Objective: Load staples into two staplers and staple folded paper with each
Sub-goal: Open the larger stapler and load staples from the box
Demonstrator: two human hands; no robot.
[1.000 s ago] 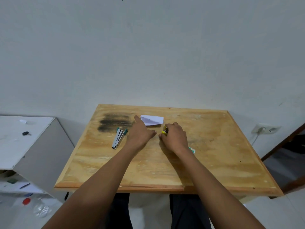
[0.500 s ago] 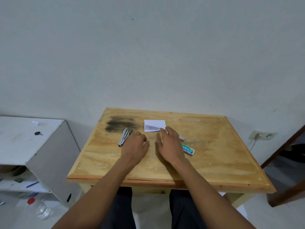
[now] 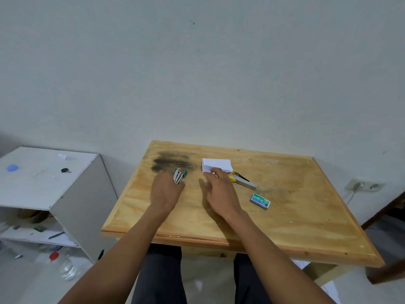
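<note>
Left hand (image 3: 166, 193): on green stapler (image 3: 180, 175), left of folded paper (image 3: 215, 164); grip unclear.
Right hand (image 3: 220, 194): fingers spread, likely steadying its near edge.

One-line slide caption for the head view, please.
Left hand at the green stapler; right hand touches the folded paper beside the yellow stapler.

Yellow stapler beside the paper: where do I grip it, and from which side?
Probably pinch the yellow stapler across the middle of its long metal body, coming from above with the right hand. It lies flat and slanted on the table, with both long sides free.
</note>
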